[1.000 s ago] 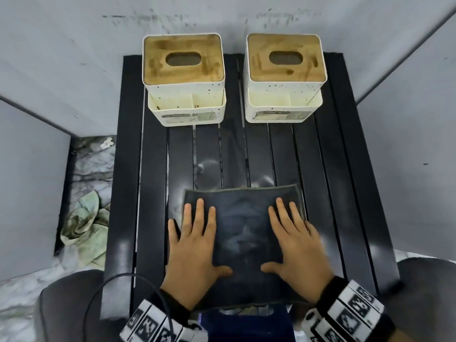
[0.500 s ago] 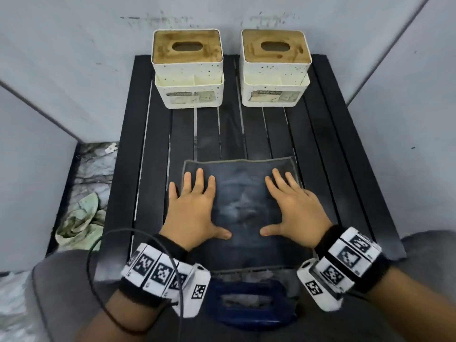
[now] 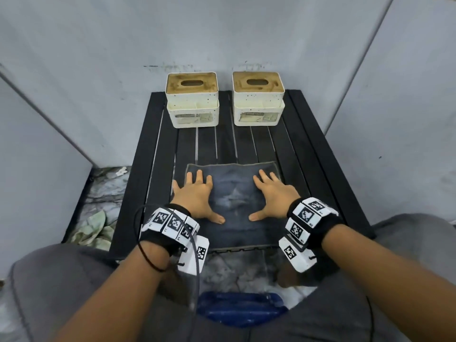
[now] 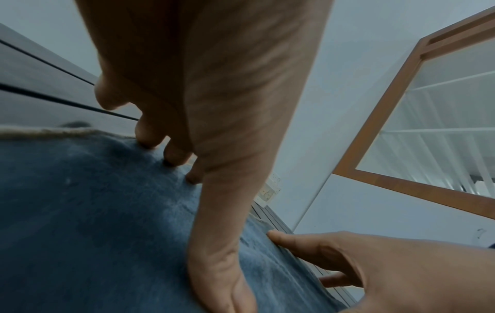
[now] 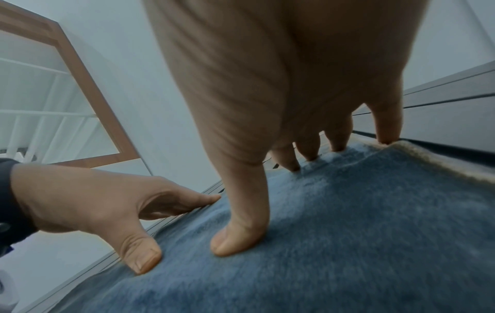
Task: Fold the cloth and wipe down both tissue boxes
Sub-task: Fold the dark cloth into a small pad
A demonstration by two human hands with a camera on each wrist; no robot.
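Standing side by side at the far end of the bench point(image 3: 158, 156), the left tissue box point(image 3: 192, 104) and right tissue box point(image 3: 258, 103) each showed you a wooden lid with a slot, contents hidden. Your left hand point(image 3: 195, 197) and right hand point(image 3: 275, 195) lay flat with fingers spread, pressing the blue cloth point(image 3: 234, 208) near your edge. Bare slats separated cloth and boxes, and the cloth's near hem reached the bench edge.

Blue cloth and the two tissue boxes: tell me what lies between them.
Only bare black table slats lie between the blue cloth and both tissue boxes; the head view shows it.
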